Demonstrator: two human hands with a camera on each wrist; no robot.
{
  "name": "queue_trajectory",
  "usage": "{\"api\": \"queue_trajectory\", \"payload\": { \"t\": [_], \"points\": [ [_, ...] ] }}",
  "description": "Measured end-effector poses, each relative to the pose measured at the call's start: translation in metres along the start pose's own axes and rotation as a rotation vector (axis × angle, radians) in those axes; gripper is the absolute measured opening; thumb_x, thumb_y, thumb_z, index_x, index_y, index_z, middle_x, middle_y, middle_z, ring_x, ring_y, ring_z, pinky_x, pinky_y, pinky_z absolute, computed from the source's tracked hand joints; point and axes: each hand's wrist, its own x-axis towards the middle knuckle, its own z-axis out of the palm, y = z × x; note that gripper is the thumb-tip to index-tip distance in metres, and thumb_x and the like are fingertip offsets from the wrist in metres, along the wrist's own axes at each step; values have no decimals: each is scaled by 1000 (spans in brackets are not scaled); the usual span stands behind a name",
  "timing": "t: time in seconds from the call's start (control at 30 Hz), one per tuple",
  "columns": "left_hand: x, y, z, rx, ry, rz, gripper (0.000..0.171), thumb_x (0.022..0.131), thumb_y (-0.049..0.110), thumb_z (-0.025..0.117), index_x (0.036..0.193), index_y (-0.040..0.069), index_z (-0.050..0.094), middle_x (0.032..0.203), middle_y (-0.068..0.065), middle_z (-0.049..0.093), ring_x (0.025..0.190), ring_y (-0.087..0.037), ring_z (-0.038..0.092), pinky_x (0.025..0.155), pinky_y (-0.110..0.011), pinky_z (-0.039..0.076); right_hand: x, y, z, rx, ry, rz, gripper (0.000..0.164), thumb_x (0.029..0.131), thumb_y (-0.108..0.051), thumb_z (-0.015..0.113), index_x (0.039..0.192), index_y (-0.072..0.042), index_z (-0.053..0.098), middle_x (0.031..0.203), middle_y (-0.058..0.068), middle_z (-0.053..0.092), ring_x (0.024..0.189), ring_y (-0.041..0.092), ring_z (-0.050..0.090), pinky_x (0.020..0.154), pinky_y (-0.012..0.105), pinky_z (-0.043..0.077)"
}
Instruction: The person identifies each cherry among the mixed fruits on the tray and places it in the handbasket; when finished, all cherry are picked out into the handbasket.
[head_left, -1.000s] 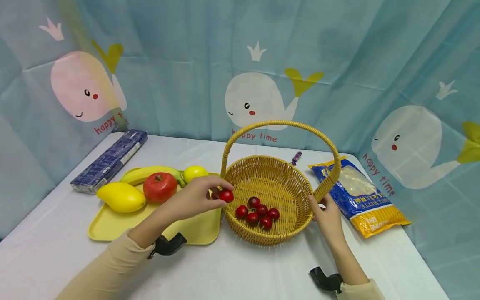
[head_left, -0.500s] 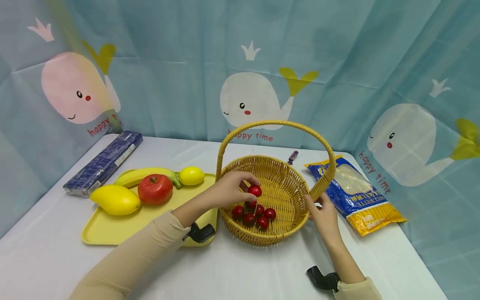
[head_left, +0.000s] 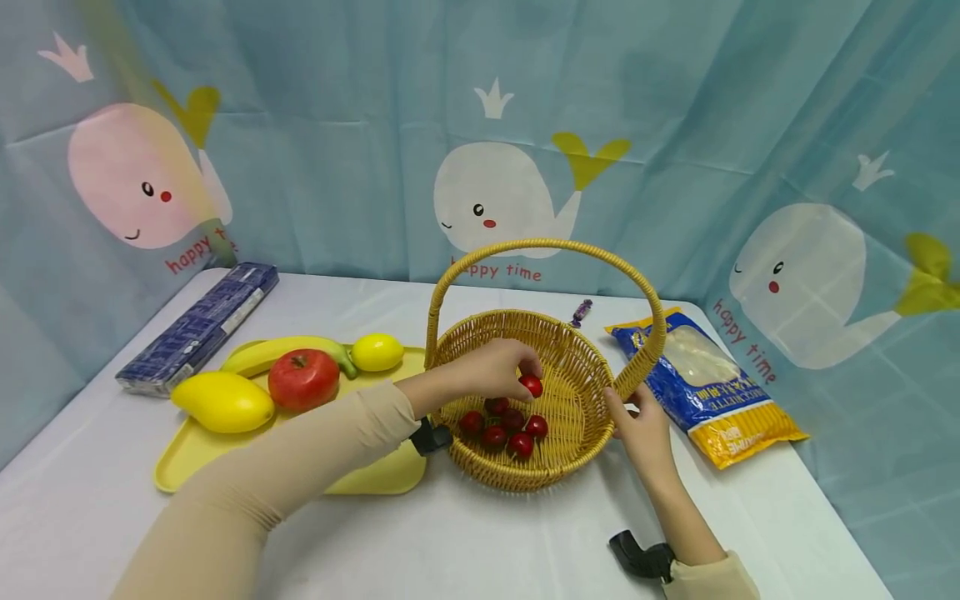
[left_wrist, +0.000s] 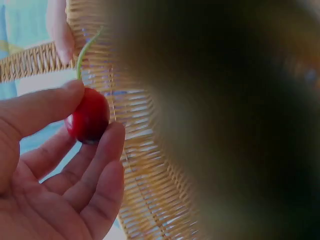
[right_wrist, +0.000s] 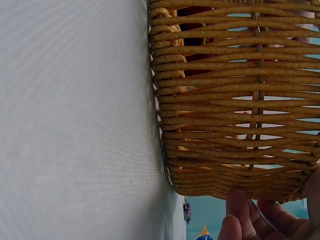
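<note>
My left hand (head_left: 504, 368) pinches a red cherry (left_wrist: 89, 116) between thumb and fingers, above the inside of the yellow wicker basket (head_left: 487, 477). A green stem rises from that cherry in the left wrist view. Below the hand, several dark red cherries (head_left: 521, 444) lie together on the basket's floor toward the near left side. My right hand (head_left: 643, 429) grips the basket's right rim at the foot of its tall arched handle (head_left: 543, 243). Its fingers (right_wrist: 237, 205) press against the woven wall in the right wrist view.
Left of the basket, a yellow tray (head_left: 176, 467) bears a mango (head_left: 223, 402), an apple (head_left: 303, 380), a banana (head_left: 281, 354) and a lemon (head_left: 377, 352). A blue packet (head_left: 198, 329) lies behind it. A blue-and-orange bag (head_left: 705, 383) lies right; a wrapped candy (head_left: 581, 312) lies behind the basket.
My left hand has carried the cherry rightward from beside the basket's left rim to over its inside. The right hand keeps its grip on the rim. The head view has shifted slightly.
</note>
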Motion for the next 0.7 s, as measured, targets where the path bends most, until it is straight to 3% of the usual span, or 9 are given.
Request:
{"api": "queue_trajectory", "payload": {
  "t": [0.23,0.43,0.7],
  "points": [
    [9,15,-5,110,-77,11,25,77,12,74,100,9,65,89,2,61,83,-11,56,73,-23,46,2,-2,-1,-8,24,-34,36,93,-33,53,112,-3,51,100,17,55,74,14,58,56,31,53],
    [21,19,-8,128,-99,9,23,77,12,75,98,7,65,86,0,61,81,-13,55,70,-23,46,2,-1,-2,-7,26,-29,35,93,-31,54,113,-3,51,102,17,56,74,11,57,57,30,53],
    [32,9,1,186,-153,-96,19,77,13,75,91,11,63,87,1,57,76,-14,53,62,-25,45,1,-1,0,13,2,15,31,93,-26,54,113,-2,51,102,17,55,74,14,56,57,31,53]
  ]
}}
